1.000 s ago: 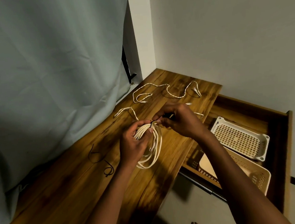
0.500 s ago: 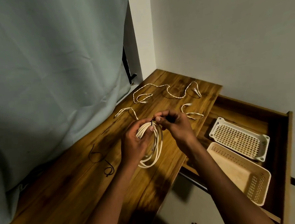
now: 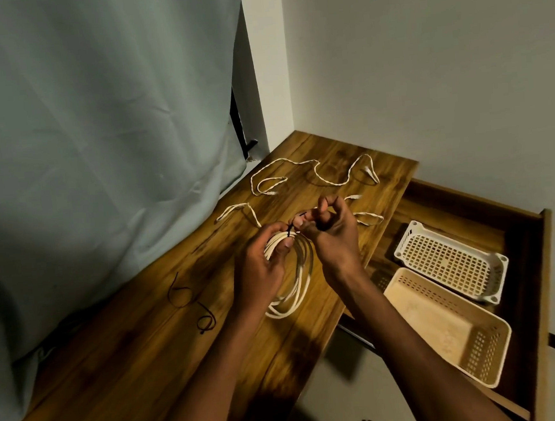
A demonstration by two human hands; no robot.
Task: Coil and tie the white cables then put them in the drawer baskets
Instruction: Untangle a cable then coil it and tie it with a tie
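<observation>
Currently, my left hand (image 3: 261, 271) is gripping the coiled white cable (image 3: 295, 285) above the wooden tabletop (image 3: 148, 353), while my right hand (image 3: 329, 229) is pinching the black tie (image 3: 298, 220). Tying is in progress; next, cinching, then transfer to a drawer basket (image 3: 444, 326).

Wooden tabletop (image 3: 142, 364) with loose white cables (image 3: 316, 174) and black ties (image 3: 190, 300).

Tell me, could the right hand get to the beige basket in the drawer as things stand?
Probably yes. The beige basket sits open-topped just right of the right hand, nothing between them, but that hand is busy pinching the black tie on the coiled cable.
</observation>
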